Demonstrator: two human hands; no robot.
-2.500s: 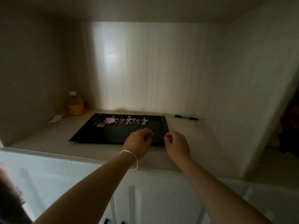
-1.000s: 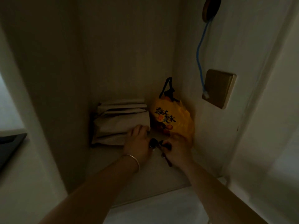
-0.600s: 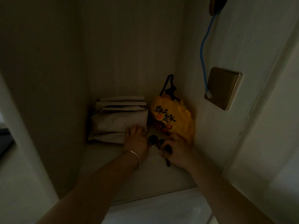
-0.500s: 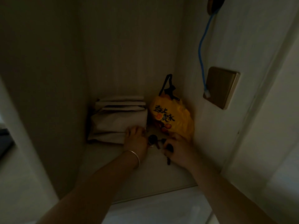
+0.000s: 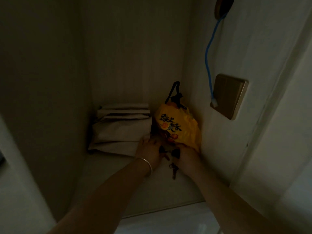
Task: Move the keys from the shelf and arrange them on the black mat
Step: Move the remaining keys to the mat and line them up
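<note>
Keys point(image 5: 169, 156) lie in a dark clump on the shelf point(image 5: 118, 179), low in the dim alcove, right between the two hands, with one key point(image 5: 173, 173) trailing toward the camera below the rest. The left hand point(image 5: 148, 151) is cupped over the left side of the clump and the right hand point(image 5: 186, 154) closes in from the right; fingers of both touch the bunch. In this light I cannot tell whether either grip has clenched on the keys or is only gathering them, so the state of each grip stays uncertain. A thin bangle point(image 5: 146, 166) circles the left wrist.

Just behind the hands, a yellow snack bag point(image 5: 177, 127) leans in the right corner, touching or nearly touching the right hand, and a stack of folded cloth point(image 5: 121, 130) sits beside it on the left. On the right wall are a switch plate point(image 5: 228, 96) and a hanging blue cable point(image 5: 208, 61).

The step in hand looks like the pickup from the shelf. The black mat is out of view, so none of this bunch is placed yet. The next move calls for closing firmly on the whole clump, trailing key included, lifting it clear without dragging the bag, then carrying it to the mat.
</note>
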